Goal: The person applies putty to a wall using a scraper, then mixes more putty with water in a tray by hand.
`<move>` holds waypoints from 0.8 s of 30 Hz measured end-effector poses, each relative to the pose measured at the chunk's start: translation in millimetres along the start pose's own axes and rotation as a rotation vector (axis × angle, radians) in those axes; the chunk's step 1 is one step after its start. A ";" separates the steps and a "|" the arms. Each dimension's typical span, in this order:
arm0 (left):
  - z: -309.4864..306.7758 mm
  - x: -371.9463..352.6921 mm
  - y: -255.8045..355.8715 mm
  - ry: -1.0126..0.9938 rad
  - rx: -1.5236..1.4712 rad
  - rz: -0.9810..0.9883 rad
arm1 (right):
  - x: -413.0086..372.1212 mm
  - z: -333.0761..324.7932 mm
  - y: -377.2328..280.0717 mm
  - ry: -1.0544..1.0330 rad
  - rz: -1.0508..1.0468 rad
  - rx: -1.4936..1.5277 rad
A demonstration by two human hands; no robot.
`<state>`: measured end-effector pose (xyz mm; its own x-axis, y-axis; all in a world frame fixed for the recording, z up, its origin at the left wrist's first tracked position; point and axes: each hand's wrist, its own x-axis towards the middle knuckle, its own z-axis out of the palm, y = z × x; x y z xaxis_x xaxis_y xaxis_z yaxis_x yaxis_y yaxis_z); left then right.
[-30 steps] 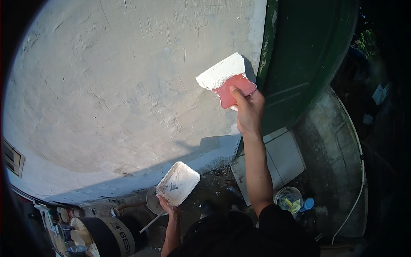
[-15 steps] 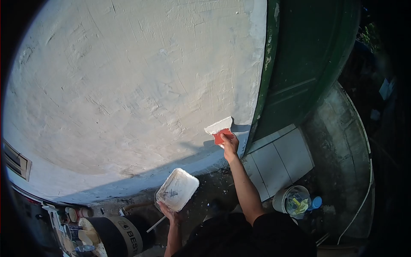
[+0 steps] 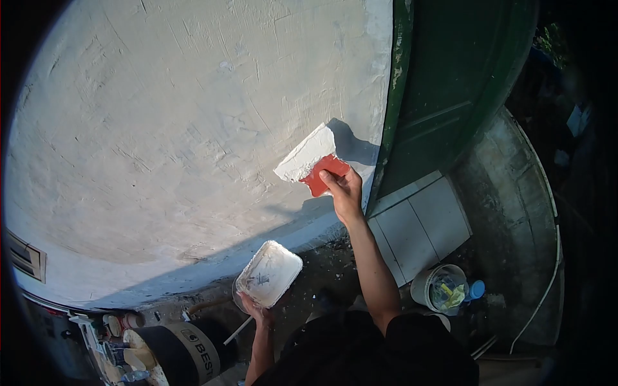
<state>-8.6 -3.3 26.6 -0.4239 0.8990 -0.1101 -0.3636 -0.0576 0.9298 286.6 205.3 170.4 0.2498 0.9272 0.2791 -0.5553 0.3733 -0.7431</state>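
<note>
My right hand (image 3: 346,192) grips a red putty knife (image 3: 326,172) with the thumb on its upper face. White putty (image 3: 308,152) thickly coats the wide blade, which is tilted in front of the plastered wall (image 3: 161,141) and throws a shadow onto it. Lower down, my left hand (image 3: 257,310) is wrapped round the near end of a white rectangular tub (image 3: 271,275). Putty is smeared over the inside of this tub, with a darker worn patch on its bottom.
A green door (image 3: 444,96) borders the wall on the right, above pale tiles (image 3: 418,228). On the ground stand a bucket (image 3: 421,287) with wrappers and a blue cup (image 3: 476,289). At lower left is a black drum (image 3: 177,350) with cluttered items beside it.
My right hand has brought the putty knife up and back from the wall, so it looks larger and more of the putty-covered blade shows. The tub has tilted slightly.
</note>
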 end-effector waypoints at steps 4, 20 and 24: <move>15.1 -3.3 6.4 -0.110 0.241 0.159 | 36.5 48.1 -16.7 0.096 -0.097 -0.079; -32.9 8.2 25.7 -0.041 -0.155 -0.173 | -104.9 -195.4 253.2 0.560 0.541 -0.186; -48.7 17.5 20.3 0.008 -0.125 -0.161 | -127.6 -202.3 260.8 0.559 0.597 -0.236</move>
<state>-63.9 -9.9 26.4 -0.3582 0.8975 -0.2572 -0.5269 0.0330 0.8493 270.3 178.2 -182.0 0.3570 0.7920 -0.4952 -0.5540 -0.2473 -0.7949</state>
